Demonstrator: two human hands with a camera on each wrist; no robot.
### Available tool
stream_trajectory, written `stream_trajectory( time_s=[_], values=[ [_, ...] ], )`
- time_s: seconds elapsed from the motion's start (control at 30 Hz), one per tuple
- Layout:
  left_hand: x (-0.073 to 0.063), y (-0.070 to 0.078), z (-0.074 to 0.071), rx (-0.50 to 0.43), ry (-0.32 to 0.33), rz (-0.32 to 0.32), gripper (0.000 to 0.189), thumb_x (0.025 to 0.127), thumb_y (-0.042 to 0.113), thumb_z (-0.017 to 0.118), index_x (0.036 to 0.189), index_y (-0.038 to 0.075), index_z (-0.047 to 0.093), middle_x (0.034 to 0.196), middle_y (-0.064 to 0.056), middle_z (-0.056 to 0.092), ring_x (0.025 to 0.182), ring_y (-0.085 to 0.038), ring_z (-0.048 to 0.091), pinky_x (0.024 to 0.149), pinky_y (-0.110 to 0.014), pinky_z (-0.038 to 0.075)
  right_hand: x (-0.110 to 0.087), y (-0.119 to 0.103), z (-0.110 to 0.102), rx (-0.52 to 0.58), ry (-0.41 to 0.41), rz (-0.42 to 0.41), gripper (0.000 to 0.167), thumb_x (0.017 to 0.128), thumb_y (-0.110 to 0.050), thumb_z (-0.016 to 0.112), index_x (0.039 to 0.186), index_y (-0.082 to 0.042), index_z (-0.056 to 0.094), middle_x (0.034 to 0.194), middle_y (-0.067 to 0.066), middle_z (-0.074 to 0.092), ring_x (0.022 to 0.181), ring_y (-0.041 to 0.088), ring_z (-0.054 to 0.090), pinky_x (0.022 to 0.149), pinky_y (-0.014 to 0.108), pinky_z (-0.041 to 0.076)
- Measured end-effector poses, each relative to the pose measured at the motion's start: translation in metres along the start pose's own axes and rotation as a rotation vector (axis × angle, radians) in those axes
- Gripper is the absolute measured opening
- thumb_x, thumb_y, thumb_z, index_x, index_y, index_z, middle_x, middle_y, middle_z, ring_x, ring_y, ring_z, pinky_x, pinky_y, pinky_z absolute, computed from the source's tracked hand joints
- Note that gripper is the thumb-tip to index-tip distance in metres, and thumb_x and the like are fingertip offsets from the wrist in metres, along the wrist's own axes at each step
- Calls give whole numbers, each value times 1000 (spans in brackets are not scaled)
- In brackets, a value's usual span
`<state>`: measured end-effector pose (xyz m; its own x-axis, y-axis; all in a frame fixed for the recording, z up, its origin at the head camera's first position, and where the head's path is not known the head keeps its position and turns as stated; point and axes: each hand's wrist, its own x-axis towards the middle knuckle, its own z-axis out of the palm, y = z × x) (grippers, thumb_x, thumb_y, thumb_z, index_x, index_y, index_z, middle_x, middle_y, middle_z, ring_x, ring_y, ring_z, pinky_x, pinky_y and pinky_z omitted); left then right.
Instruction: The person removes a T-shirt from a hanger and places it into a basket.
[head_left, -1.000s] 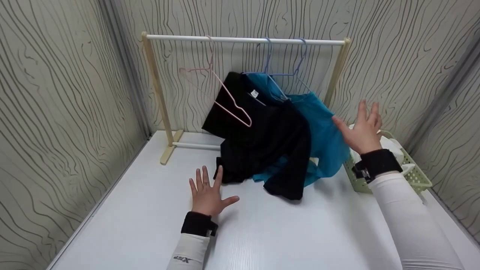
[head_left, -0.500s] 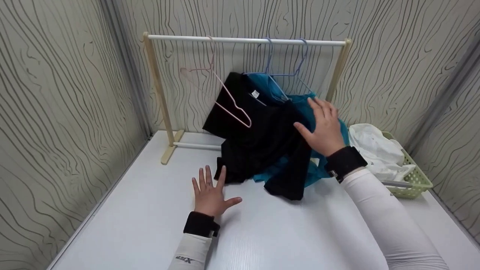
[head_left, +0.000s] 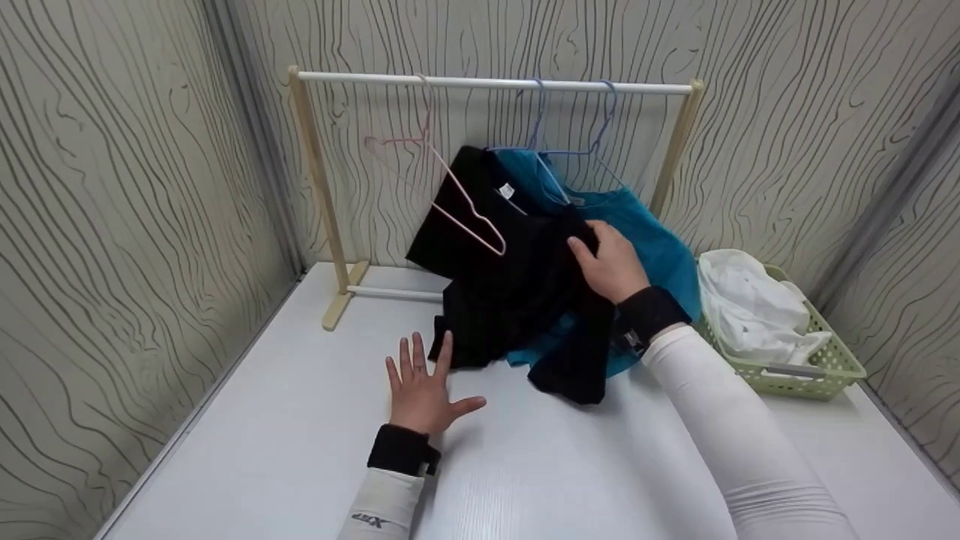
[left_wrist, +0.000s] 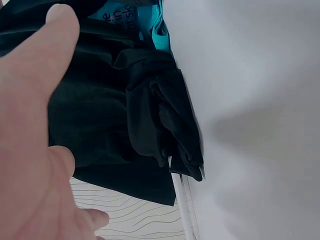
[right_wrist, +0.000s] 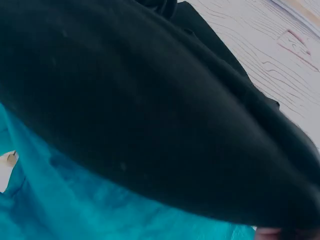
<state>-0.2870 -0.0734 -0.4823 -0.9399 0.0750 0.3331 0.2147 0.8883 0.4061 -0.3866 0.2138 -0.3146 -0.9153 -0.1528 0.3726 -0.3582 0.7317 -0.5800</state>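
A black shirt (head_left: 517,270) with a white neck label hangs askew from a blue hanger (head_left: 538,124), its lower part on the table. Behind it a teal shirt (head_left: 656,251) hangs on a second blue hanger (head_left: 602,124). My right hand (head_left: 616,266) pinches the black shirt's right shoulder between thumb and fingers. The right wrist view is mostly filled by black cloth (right_wrist: 150,110), with a sliver of finger at the bottom. Spread-fingered, my left hand (head_left: 421,396) is over the white table, just in front of the shirt's lower left edge.
The wooden rack (head_left: 316,172) with a white top rail (head_left: 480,82) stands at the back. A bare pink hanger (head_left: 465,196) hangs in front of the black shirt. At right, a green basket (head_left: 844,360) holds white cloth (head_left: 750,304). Patterned walls enclose the table (head_left: 285,442).
My right hand has moved left from the teal shirt's outer edge and taken hold of the black shirt's shoulder. The left hand has hardly moved.
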Motion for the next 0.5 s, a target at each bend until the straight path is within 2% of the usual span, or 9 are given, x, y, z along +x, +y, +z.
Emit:
stream_trajectory(
  time_s=[0.07,0.17,0.27,0.37,0.5],
  values=[
    [0,1,0,-13,-2,1,113,75,65,81,162,13,32,164,-38,20,155,-55,14,121,-73,13,3,-3,1,17,1,-5,49,111,-32,43,146,2,48,149,27,52,137,43,50,116,57,39],
    [1,1,0,-16,-17,-10,114,76,66,80,163,14,29,165,-37,19,156,-54,12,122,-73,12,7,-6,5,45,-16,-16,40,113,-29,37,125,4,57,118,25,61,111,41,59,98,52,47],
    [2,0,1,-23,-23,-18,114,76,66,80,163,16,28,165,-37,17,157,-53,10,122,-72,10,9,-8,9,80,25,-37,34,113,-28,36,98,-3,53,86,12,48,82,30,52,77,41,42],
    [2,0,1,-28,-25,-20,114,76,66,81,164,16,27,166,-37,16,157,-53,9,122,-72,9,6,-8,12,101,106,-57,33,113,-25,38,85,-9,44,76,4,36,69,22,43,69,35,35],
    [2,-1,0,-39,-29,-21,114,76,66,80,164,16,27,166,-37,15,157,-53,8,123,-72,8,2,-7,11,98,211,-106,34,112,-22,41,81,-10,40,72,1,32,62,16,37,65,32,31]
  ],
)
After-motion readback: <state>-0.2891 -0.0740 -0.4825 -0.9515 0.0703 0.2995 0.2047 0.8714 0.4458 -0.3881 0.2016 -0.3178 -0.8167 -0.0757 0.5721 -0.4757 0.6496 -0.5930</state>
